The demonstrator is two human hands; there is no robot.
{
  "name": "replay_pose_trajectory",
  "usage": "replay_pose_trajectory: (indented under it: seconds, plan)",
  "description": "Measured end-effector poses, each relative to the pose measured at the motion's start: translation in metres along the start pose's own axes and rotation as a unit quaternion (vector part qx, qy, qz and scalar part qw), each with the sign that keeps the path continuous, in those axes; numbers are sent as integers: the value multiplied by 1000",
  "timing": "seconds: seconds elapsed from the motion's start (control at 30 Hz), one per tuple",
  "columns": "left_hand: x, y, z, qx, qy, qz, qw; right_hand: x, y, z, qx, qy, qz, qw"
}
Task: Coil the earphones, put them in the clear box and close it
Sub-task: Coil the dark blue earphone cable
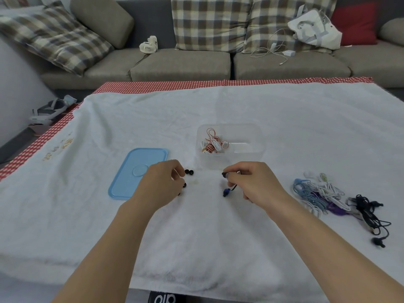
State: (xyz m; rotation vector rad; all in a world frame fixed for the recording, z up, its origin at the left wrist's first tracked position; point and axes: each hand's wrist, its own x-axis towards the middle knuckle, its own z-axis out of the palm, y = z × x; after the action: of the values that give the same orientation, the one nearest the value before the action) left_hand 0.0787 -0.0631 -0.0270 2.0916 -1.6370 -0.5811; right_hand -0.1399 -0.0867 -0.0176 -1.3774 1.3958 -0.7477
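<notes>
Fingers of the right hand pinched a dark earphone; the left hand curled over small black tips. Clear box sat at twelve o'clock. Best wind loops evenly.

A home living room: a grey sofa with plaid cushions behind a towel-covered table.

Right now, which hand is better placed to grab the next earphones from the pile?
Probably the right hand. The earphone pile lies on its side of the table, though it already holds a dark earphone. The left hand is by the blue lid, farther away.
</notes>
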Motion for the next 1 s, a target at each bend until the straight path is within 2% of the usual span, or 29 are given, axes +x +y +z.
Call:
replay_pose_trajectory:
  seconds: [0.1, 0.2, 0.33, 0.6, 0.77, 1.0]
  plan:
    - [-1, -5, -2, 25, -46, -11, 999, -1, -2, -2, 6, -10, 9, 1000]
    - [-1, -9, -2, 33, -59, -16, 998, -3, -3, -3, 8, -13, 16, 1000]
    - [-1, -9, 2, 18, -52, -7, 998, -4, -7, -4, -6, -25, 28, 999]
    - [0, -5, 10, 58, -23, 14, 998, -3, 0, -5, -25, -67, 64, 995]
    - [-1, 2, 9, 26, -25, 52, 998, 6, 17, -6, -71, -46, 76, 993]
    - [-10, 16, 11, -25, -54, 106, 993, 9, 25, -8, -192, -2, -4, 981]
